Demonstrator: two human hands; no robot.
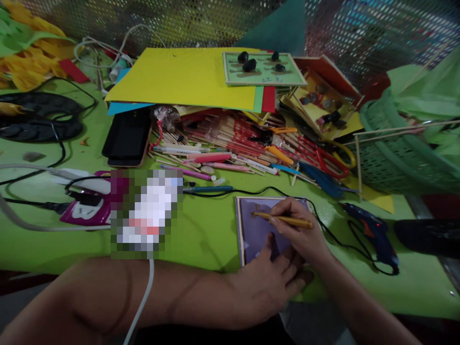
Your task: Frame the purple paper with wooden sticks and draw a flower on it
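A purple panel [253, 242] with a pale wooden border lies on the table, with small gold-brown marks [256, 210] near its top left. My right hand [302, 225] is closed around a gold pen [293, 220], whose tip touches the panel at those marks. Across the panel's lower part lies my left hand [268, 282], its thumb stretched up over the purple surface and its fingers apart, reaching toward the lower right. The panel's lower edge is hidden beneath my hands.
A blue glue gun [372, 235] with a lit red dot lies at right, its cord running behind the panel. Pens and sticks [230, 139], scissors [334, 163] and a green basket [381, 148] stand farther back. A blurred-out phone-like object [151, 206] and a power strip [89, 206] are at left.
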